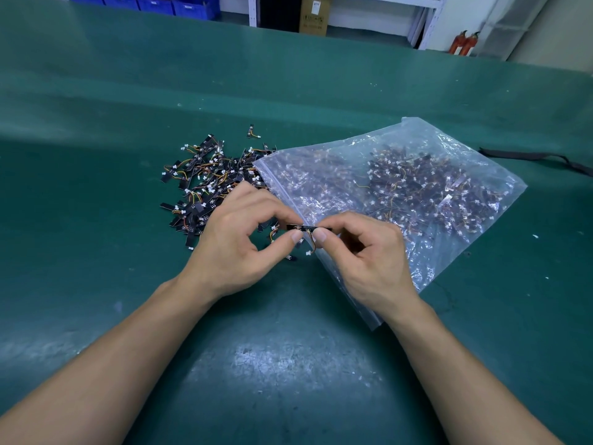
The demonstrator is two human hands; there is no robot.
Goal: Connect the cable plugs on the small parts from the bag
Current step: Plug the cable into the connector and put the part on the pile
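A small black strip board (pixel 303 227) is held level between both hands over the green mat. My left hand (pixel 236 242) pinches its left end with thumb and forefinger. My right hand (pixel 362 252) pinches its right end. A short orange and yellow cable hangs from the board and ends in a white plug (pixel 308 253), which dangles free. A clear zip bag (pixel 398 187) full of the same parts lies to the right, partly under my right hand. A loose pile of parts (pixel 205 184) lies on the mat beyond my left hand.
The green mat (pixel 128 284) covers the whole table. A black strap (pixel 532 157) lies at the right edge. Blue bins (pixel 154 3), a cardboard box (pixel 314 14) and red extinguishers (pixel 463 43) stand beyond the table's far edge.
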